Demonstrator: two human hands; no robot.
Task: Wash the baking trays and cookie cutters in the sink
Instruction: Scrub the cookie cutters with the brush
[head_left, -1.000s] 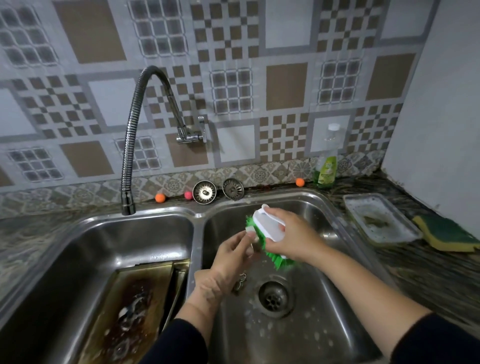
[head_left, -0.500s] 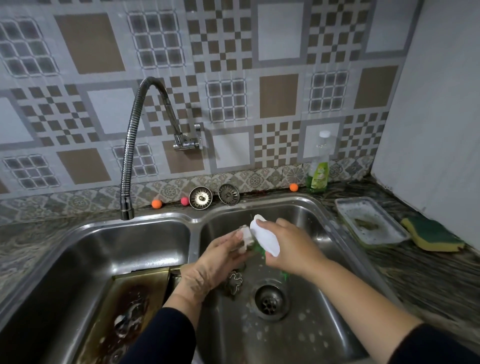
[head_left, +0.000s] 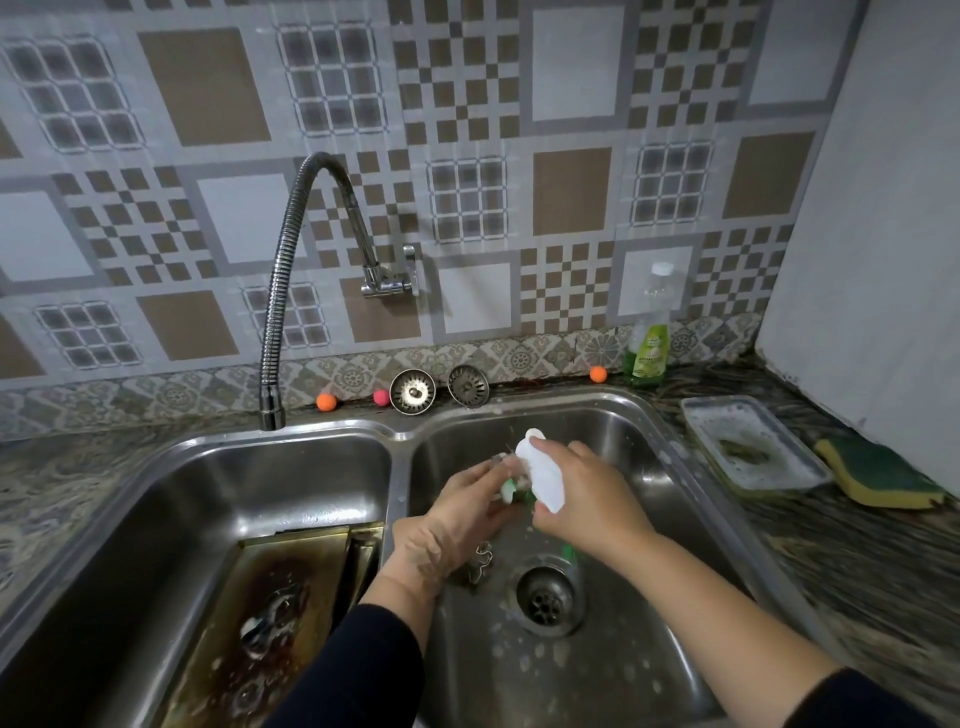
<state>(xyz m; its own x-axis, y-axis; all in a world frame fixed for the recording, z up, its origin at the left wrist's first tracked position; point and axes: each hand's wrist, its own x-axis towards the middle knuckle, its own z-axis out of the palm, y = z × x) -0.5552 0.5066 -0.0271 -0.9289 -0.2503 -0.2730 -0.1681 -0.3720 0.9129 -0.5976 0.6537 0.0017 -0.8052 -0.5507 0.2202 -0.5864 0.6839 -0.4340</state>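
Soapy metal is making my left hand (head_left: 457, 512) pinch a small cookie cutter (head_left: 501, 460) weakly while my right hand (head_left: 587, 501) is gripping the white brush (head_left: 540, 475) above the right basin (head_left: 639, 441); it could be slipping toward the drain (head_left: 545, 592).

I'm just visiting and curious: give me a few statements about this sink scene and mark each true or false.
1. The right hand holds a white-handled scrub brush. True.
2. Water is streaming from the tap. False: no water shows at its spout.
3. A dirty baking tray lies in the left basin. True.
4. The sponge sits in the right basin. False: it lies on the counter, right of a small tray.
5. Both sink strainers are fitted in the drains. False: they lean against the wall behind the sink.
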